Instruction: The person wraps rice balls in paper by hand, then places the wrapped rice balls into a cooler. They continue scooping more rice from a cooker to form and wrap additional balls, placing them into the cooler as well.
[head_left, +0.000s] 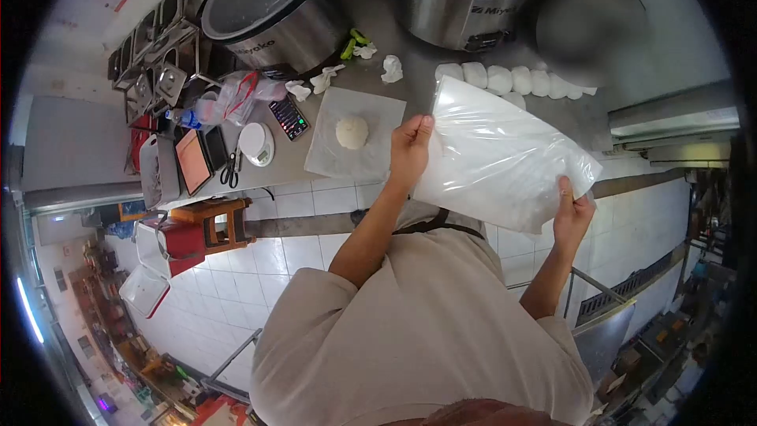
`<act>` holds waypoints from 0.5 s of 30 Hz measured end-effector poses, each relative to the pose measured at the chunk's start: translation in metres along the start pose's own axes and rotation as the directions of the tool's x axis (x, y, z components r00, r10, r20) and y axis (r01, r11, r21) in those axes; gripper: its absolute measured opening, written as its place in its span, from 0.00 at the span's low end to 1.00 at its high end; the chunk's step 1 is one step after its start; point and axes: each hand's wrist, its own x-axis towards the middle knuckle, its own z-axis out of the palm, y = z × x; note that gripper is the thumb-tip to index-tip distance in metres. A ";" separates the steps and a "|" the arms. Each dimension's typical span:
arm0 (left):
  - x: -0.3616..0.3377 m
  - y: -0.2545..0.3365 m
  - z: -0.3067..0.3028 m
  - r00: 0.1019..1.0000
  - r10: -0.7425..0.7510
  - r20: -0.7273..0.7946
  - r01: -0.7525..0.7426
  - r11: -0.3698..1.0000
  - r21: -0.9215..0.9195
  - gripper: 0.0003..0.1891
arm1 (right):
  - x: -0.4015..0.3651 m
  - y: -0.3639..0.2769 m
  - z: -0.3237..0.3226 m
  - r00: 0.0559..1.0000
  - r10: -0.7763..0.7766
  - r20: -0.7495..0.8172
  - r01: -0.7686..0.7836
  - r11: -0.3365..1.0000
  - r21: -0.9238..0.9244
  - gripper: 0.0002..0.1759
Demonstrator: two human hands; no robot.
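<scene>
Between my two hands a clear plastic sheet (497, 150) is held up in front of my body, glossy and creased. My left hand (410, 150) grips its left edge, thumb on top. Lower down, my right hand (572, 213) pinches its right corner. A flattened round of white dough (352, 132) lies on a second plastic sheet (327, 159), flat on the counter just left of my left hand. Beyond the held sheet runs a row of white rounded lumps (499, 79) that look like dough; the sheet partly hides them.
Two large steel cookers, one open (292, 35) and one lidded (473, 12), stand at the counter's back. To the left lie a calculator (289, 118), a white kitchen scale (256, 143), scissors (230, 170) and crumpled plastic bags (236, 99). Crumpled white scraps (392, 69) lie near the cookers.
</scene>
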 end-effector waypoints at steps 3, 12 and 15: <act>0.000 0.003 -0.002 0.997 -0.040 -0.058 0.029 0.983 -0.179 0.20 | 0.003 0.013 -0.010 0.999 -0.006 -0.040 0.005 1.000 -0.015 0.19; 0.056 -0.028 -0.079 0.926 -0.037 -0.376 0.104 0.982 0.160 0.21 | 0.027 -0.007 -0.125 0.883 0.045 -0.467 -0.093 0.992 -0.082 0.25; 0.051 -0.020 -0.075 0.940 -0.034 -0.340 0.102 0.977 0.185 0.19 | 0.034 -0.002 -0.148 0.922 -0.072 -0.381 0.013 0.988 -0.157 0.24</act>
